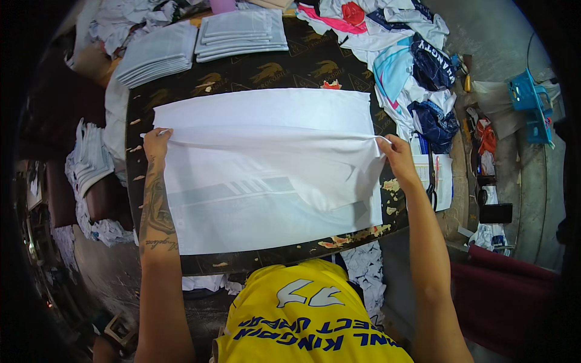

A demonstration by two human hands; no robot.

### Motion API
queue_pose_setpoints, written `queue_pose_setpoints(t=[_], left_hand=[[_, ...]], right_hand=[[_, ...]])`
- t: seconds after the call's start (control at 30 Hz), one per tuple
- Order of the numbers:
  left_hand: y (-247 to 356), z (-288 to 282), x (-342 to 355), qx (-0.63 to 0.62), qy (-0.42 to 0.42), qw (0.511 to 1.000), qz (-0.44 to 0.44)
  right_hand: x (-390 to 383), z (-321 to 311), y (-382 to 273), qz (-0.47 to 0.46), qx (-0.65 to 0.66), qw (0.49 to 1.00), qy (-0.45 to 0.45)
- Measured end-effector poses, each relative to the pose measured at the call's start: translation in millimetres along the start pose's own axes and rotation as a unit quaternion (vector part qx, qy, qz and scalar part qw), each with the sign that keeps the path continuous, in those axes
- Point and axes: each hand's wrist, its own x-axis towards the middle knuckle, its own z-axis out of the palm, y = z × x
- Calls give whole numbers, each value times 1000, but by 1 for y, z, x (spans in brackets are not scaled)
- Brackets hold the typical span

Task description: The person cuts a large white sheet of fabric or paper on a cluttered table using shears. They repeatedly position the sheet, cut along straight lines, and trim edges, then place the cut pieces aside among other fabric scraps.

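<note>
A large white fabric piece [254, 157] lies across the dark table, its upper layer lifted in a fold between my hands. Through the thin cloth a grey band with pale slanted stripes shows. My left hand [157, 144] pinches the fabric at its left edge. At the right edge my right hand [396, 156] grips the fold's other end between thumb and fingers. The lower part of the cloth lies flat toward the table's near edge, and a flat strip of white extends beyond the fold on the far side.
The dark patterned tabletop [284, 72] has worn patches. Two stacks of folded pale fabric, a left stack [158, 54] and a right stack [242, 35], sit at the far left. Mixed garments [417, 72] heap at the right. Beyond them is a blue plastic object [531, 109].
</note>
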Motion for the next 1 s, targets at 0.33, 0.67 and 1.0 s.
queue_pose_setpoints(t=[0.33, 0.67, 1.0], left_hand=[[23, 45, 39, 19, 42, 999, 29], [70, 45, 28, 23, 30, 997, 71], [192, 152, -327, -45, -299, 852, 428]], right_hand=[[92, 31, 57, 78, -83, 980, 165], [100, 32, 45, 36, -173, 972, 153], [-174, 16, 83, 152, -233, 951, 137]])
